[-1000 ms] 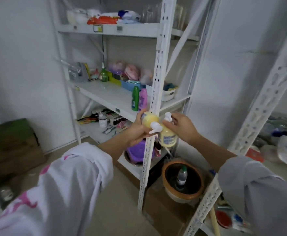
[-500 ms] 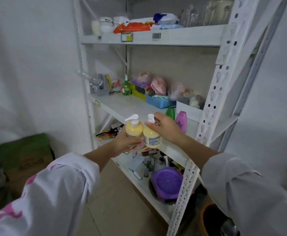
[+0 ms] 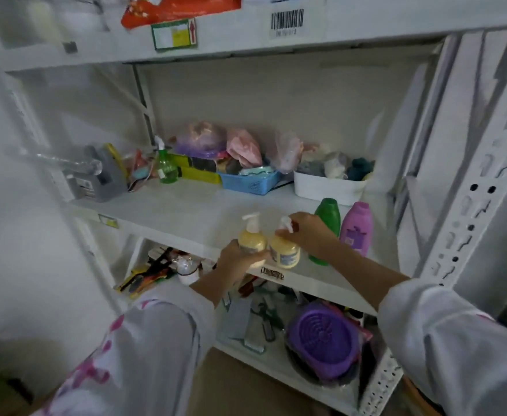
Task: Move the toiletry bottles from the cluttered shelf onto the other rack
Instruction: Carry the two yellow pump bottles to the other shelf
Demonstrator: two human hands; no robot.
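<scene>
Standing before a white metal rack [image 3: 468, 205], a person in pale sleeves reaches both arms toward its middle shelf [image 3: 204, 211]. Each hand holds a yellow pump bottle at the shelf's front edge. The left hand [image 3: 240, 262] wraps its fingers around the lower body of the left pump bottle [image 3: 251, 240]. The right hand [image 3: 309, 235] grips the right pump bottle [image 3: 285, 253] from above, near its white pump head. Both bottles are upright and touching side by side; whether their bases rest on the shelf cannot be told.

Just to the right stand a green bottle [image 3: 329, 216] and a purple bottle [image 3: 356, 229], close together, the green one partly behind the right hand. Farther back on the shelf sit a green spray bottle [image 3: 165, 168], a blue basket [image 3: 250, 181], a white bin [image 3: 327, 187] and crumpled plastic bags [image 3: 243, 145]. On the shelf below lies a purple round lid [image 3: 324, 340].
</scene>
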